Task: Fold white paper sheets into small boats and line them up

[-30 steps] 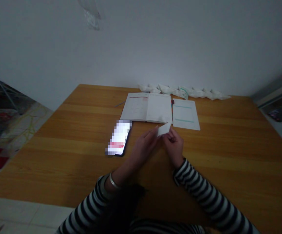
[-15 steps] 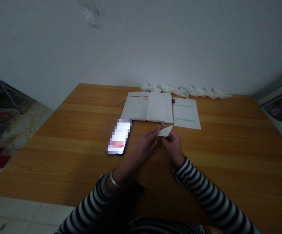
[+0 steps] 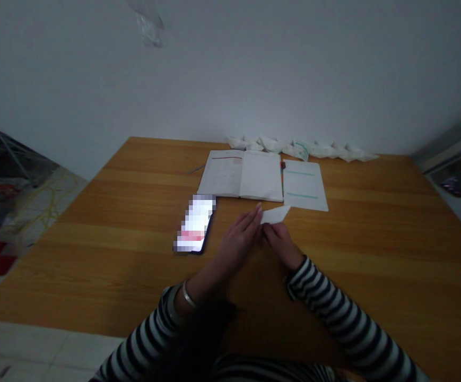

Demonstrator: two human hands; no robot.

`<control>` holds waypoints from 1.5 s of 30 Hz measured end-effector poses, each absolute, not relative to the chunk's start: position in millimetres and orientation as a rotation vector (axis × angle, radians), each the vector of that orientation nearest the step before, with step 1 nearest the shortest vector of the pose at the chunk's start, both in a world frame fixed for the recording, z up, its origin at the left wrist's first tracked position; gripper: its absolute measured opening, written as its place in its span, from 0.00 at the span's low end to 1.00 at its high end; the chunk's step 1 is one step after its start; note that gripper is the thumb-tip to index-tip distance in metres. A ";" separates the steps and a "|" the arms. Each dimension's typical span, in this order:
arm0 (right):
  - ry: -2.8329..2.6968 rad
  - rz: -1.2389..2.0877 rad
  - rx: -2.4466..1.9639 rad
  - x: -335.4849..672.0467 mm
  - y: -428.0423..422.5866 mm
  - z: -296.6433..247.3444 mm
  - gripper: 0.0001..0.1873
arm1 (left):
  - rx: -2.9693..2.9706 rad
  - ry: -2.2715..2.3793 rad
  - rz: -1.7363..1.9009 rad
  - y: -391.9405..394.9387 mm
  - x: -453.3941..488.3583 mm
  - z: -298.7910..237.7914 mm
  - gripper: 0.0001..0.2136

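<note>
The small, flat piece of folded white paper [image 3: 276, 214] is held in both hands, just above or on the yellow-brown wooden table [image 3: 373, 228]; which of the two cannot be told. It lies nearer the person than the open white-paged notebook [image 3: 246, 174], its pointed end aimed to the right. The left hand [image 3: 238, 239], with a shiny silver bangle [image 3: 188, 294] at the wrist, has its fingers nearly straight and pressed together, closed on the paper's left end. The right hand [image 3: 283, 243] has curled fingers gripping the paper's near edge; its thumb is not clearly visible.

The notebook's left page bears a red line along the top and faint print too small to read. Just right of it lies a white rectangular sheet [image 3: 305, 185] with two green stripes. Beyond both stretches a row of peaked, folded white paper shapes [image 3: 270, 144], one with green marks. Left of the hands, the dark-edged smartphone [image 3: 196, 223] lies screen up, its lit display pixelated, with a red band near the bottom.
</note>
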State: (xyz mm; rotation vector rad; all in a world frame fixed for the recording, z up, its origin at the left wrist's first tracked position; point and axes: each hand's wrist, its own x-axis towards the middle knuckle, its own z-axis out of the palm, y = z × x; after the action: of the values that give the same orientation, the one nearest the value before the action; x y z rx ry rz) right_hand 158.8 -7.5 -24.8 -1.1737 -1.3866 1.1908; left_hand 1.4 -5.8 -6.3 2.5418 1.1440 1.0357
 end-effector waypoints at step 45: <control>-1.030 1.226 -0.988 171.5 2.1 -29.1 0.24 | 2.451 1.226 1.126 18.2 -27.0 -7.2 0.10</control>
State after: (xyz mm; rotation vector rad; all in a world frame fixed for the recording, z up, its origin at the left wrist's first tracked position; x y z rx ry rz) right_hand 171.5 2.1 -29.1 -0.9882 -1.0299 1.2256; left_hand -27.0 18.2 -7.2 2.4511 1.2259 1.1261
